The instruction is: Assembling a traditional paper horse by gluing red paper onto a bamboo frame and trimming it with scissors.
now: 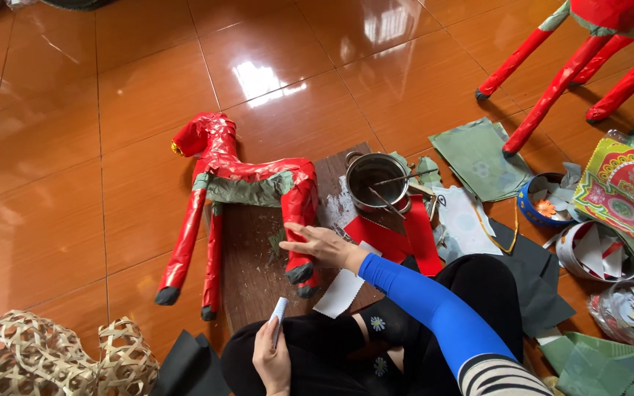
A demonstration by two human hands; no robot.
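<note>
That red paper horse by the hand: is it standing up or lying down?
Lying down. The red paper horse rests on its side across the brown board, legs stretched flat toward the person, whose right hand touches a hind leg.

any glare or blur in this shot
Head view: bright window glare on the glossy floor tiles above the red paper horse; the right hand on its leg and the left hand look sharp; edges bend slightly.
</note>
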